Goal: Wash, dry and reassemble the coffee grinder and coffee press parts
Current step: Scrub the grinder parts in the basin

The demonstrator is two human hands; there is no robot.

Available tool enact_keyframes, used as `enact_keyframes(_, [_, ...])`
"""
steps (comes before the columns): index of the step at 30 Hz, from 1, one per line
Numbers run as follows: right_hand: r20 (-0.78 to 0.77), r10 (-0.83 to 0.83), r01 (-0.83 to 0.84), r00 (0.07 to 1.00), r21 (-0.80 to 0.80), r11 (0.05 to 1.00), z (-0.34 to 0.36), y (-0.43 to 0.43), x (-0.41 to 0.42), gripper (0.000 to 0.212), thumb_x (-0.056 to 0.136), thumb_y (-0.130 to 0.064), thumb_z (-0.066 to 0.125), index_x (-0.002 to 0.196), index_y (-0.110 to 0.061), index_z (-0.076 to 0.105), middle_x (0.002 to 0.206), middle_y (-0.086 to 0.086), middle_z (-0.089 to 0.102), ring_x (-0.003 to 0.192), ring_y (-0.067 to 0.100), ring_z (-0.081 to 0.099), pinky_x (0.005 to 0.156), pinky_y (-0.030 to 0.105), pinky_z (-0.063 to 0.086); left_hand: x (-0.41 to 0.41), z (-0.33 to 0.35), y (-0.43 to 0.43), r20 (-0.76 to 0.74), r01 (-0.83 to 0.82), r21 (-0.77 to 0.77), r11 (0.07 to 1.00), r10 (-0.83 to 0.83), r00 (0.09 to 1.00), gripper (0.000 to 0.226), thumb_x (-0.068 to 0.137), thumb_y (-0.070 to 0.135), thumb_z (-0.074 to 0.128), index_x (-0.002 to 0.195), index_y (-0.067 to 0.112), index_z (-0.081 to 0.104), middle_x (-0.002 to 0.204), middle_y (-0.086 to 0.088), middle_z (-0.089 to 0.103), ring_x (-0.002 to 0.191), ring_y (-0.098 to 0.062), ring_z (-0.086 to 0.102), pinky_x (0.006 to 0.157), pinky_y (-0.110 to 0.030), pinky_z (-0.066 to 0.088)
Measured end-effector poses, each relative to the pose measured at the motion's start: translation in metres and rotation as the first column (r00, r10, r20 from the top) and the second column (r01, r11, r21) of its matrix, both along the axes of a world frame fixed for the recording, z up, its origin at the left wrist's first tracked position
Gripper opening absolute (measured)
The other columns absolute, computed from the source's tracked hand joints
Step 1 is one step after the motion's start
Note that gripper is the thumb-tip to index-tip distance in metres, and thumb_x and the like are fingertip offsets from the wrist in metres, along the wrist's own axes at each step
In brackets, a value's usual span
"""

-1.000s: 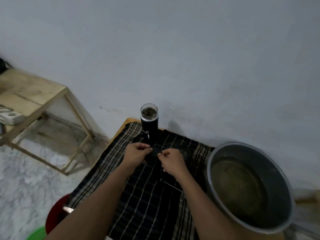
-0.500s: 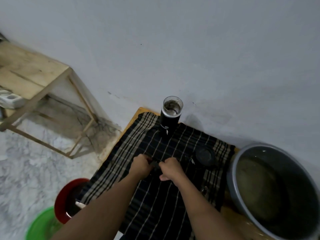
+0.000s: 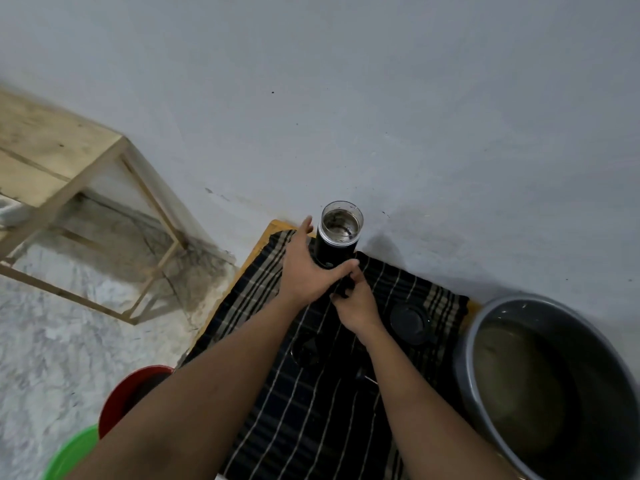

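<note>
The left hand wraps thumb and fingers round the coffee grinder, a smooth black cylinder whose clear-rimmed steel cup stands upright above the grip. Just below, the right hand pinches a small black part over the striped cloth. Earlier both hands sat lower, clear of the grinder.

Black grinder, clear top; black part; black cloth striped beige and white; grey basin; red bowl; green bowl.
</note>
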State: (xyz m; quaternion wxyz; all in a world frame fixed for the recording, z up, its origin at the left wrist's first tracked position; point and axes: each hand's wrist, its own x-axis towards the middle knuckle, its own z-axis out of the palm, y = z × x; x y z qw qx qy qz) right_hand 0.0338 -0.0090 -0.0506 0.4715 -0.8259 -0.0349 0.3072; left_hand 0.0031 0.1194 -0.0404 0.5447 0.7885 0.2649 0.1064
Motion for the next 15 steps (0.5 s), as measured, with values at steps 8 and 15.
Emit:
enact_keyframes(8, [0.084, 0.016, -0.030, 0.996, 0.168, 0.985, -0.002, -0.001, -0.001, 0.079, 0.082, -0.005, 0.080, 0.144, -0.035, 0.041, 0.122, -0.023, 0.057, 0.117, 0.001, 0.058, 0.092, 0.016, 0.048, 0.024, 0.020, -0.001, 0.074, -0.119, -0.099, 0.988, 0.126, 0.989, 0.062, 0.060, 0.046, 0.093, 0.111, 0.029, 0.063, 0.102, 0.015, 0.071, 0.097, -0.005, 0.069, 0.084, -0.029, 0.058])
enact_keyframes(15, [0.055, 0.107, -0.112, 0.993, 0.105, 0.988, 0.001, -0.006, -0.022, 0.077, 0.059, -0.036, 0.096, 0.124, -0.026, 0.055, 0.110, -0.011, 0.067, 0.098, 0.004, 0.066, 0.082, 0.028, 0.057, -0.002, 0.048, 0.020, 0.042, -0.091, -0.471, 0.877, 0.125, 0.991, 0.022, 0.084, 0.017, 0.081, 0.101, 0.023, 0.068, 0.101, -0.006, 0.076, 0.094, -0.020, 0.073, 0.081, -0.033, 0.059])
